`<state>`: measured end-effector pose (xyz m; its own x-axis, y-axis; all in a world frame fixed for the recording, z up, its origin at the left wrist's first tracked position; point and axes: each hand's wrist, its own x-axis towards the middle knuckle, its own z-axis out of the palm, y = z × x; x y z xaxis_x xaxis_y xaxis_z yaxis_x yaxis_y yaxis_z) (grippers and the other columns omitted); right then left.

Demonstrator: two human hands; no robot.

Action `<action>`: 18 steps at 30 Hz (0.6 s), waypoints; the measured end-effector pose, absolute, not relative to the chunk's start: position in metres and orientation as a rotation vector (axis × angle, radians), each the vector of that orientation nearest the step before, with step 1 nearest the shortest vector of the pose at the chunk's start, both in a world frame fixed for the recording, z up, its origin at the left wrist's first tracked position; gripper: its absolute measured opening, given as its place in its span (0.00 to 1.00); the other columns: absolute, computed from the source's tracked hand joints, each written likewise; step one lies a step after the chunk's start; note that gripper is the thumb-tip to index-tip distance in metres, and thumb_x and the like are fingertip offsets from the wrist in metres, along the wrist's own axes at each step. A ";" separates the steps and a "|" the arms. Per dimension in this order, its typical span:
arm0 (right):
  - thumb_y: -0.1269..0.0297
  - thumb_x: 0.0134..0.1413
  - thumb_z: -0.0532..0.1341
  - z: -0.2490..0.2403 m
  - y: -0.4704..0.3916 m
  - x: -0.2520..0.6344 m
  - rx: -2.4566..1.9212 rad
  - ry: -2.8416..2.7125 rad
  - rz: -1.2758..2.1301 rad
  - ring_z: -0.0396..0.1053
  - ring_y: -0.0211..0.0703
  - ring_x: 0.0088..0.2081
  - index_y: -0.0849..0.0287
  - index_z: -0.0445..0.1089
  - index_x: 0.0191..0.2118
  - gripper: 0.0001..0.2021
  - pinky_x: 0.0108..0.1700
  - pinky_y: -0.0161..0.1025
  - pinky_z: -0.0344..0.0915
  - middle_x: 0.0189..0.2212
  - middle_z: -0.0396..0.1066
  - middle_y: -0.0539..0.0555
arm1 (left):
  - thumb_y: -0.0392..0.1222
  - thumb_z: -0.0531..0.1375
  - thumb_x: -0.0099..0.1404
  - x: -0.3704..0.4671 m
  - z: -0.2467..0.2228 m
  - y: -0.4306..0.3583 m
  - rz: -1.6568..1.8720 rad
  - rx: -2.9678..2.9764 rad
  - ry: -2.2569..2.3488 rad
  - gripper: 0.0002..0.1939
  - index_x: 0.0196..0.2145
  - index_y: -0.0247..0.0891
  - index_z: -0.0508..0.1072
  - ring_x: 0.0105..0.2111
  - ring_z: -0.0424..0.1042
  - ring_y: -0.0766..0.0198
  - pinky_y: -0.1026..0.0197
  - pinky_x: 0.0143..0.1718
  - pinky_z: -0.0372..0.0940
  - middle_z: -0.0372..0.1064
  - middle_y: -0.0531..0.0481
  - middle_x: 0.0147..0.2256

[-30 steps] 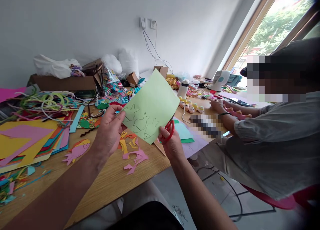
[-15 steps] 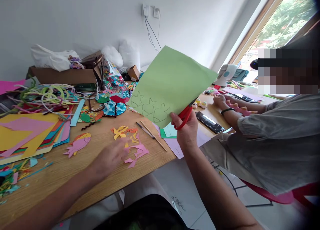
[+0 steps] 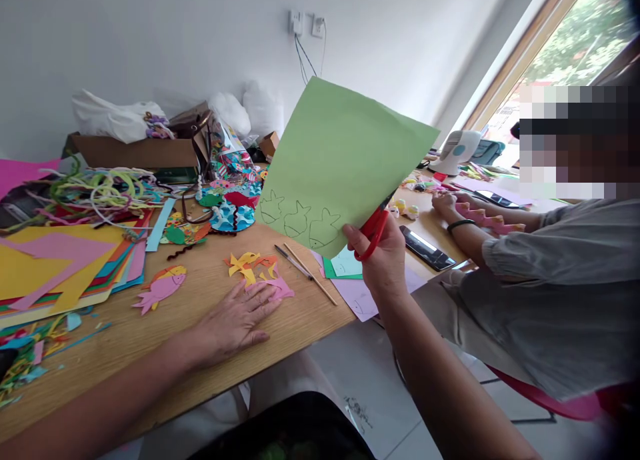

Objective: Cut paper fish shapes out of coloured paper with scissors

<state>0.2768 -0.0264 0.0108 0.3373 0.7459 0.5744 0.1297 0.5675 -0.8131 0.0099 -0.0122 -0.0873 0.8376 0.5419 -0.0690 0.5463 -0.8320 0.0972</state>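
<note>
My right hand (image 3: pixel 385 257) is raised, gripping red-handled scissors (image 3: pixel 373 233) together with the lower edge of a green paper sheet (image 3: pixel 345 153). Fish outlines are drawn in a row along the sheet's lower left. My left hand (image 3: pixel 235 320) lies flat on the wooden table, fingers spread and fingertips over pink paper scraps (image 3: pixel 281 288). Yellow and orange scraps (image 3: pixel 243 267) lie just beyond those fingers. To the left is a pink and orange paper fish (image 3: pixel 163 288). A pen (image 3: pixel 295 263) and a thin wooden stick (image 3: pixel 320 283) rest right of the scraps.
Stacked coloured paper (image 3: pixel 65 267), pipe cleaners (image 3: pixel 100 187) and small cuttings (image 3: pixel 30 353) cover the left side. Fish crafts (image 3: pixel 233 213) stand behind. Purple paper (image 3: pixel 363 307) sits at the table edge near a phone (image 3: pixel 427 248). Another person's sleeve (image 3: pixel 540 240) is at the right.
My left hand has come down from above the scraps and now lies flat on the table, partly covering the pink ones. The green sheet has tilted slightly in my right hand.
</note>
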 end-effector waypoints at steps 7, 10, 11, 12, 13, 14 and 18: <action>0.63 0.42 0.68 0.019 -0.029 0.274 -0.928 -1.282 0.515 0.60 0.34 0.21 0.55 0.62 0.30 0.13 0.22 0.34 0.60 0.20 0.62 0.43 | 0.51 0.47 0.72 0.010 -0.067 -0.001 -0.016 2.810 1.026 0.28 0.66 0.42 0.56 0.68 0.48 0.49 0.37 0.65 0.42 0.49 0.39 0.68; 0.64 0.42 0.68 0.020 -0.030 0.273 -0.944 -1.328 0.564 0.62 0.35 0.22 0.55 0.64 0.31 0.12 0.24 0.34 0.62 0.20 0.63 0.43 | 0.43 0.48 0.72 0.009 -0.057 -0.006 0.290 2.754 1.006 0.22 0.60 0.43 0.67 0.65 0.54 0.50 0.40 0.64 0.49 0.58 0.40 0.65; 0.65 0.42 0.68 0.020 -0.030 0.273 -0.943 -1.342 0.584 0.63 0.35 0.22 0.55 0.64 0.32 0.11 0.24 0.34 0.62 0.20 0.63 0.43 | 0.41 0.49 0.71 0.008 -0.053 -0.008 0.415 2.695 0.994 0.21 0.57 0.43 0.71 0.64 0.57 0.51 0.42 0.63 0.52 0.61 0.41 0.63; 0.65 0.42 0.68 0.020 -0.031 0.272 -0.936 -1.354 0.606 0.63 0.36 0.22 0.55 0.65 0.32 0.11 0.24 0.35 0.62 0.19 0.63 0.43 | 0.41 0.50 0.70 0.007 -0.049 -0.009 0.538 2.603 0.997 0.19 0.53 0.43 0.74 0.62 0.61 0.52 0.44 0.61 0.56 0.65 0.42 0.61; 0.66 0.41 0.68 0.021 -0.031 0.272 -0.925 -1.364 0.628 0.63 0.36 0.22 0.55 0.66 0.33 0.12 0.24 0.35 0.61 0.19 0.63 0.43 | 0.42 0.52 0.68 0.006 -0.045 -0.009 0.655 2.477 1.020 0.17 0.50 0.43 0.76 0.59 0.65 0.52 0.46 0.59 0.60 0.69 0.42 0.58; 0.66 0.41 0.68 0.022 -0.032 0.272 -0.916 -1.373 0.651 0.63 0.36 0.22 0.55 0.67 0.34 0.12 0.24 0.35 0.61 0.19 0.64 0.43 | 0.44 0.53 0.67 0.005 -0.040 -0.009 0.764 2.310 1.069 0.16 0.47 0.43 0.77 0.55 0.69 0.51 0.47 0.57 0.62 0.73 0.43 0.54; 0.65 0.41 0.69 0.025 -0.036 0.272 -0.901 -1.408 0.742 0.62 0.35 0.22 0.55 0.68 0.34 0.12 0.23 0.34 0.59 0.20 0.65 0.44 | 0.51 0.59 0.62 -0.003 -0.018 -0.009 1.144 1.431 1.102 0.14 0.40 0.41 0.77 0.46 0.75 0.51 0.49 0.50 0.68 0.79 0.45 0.42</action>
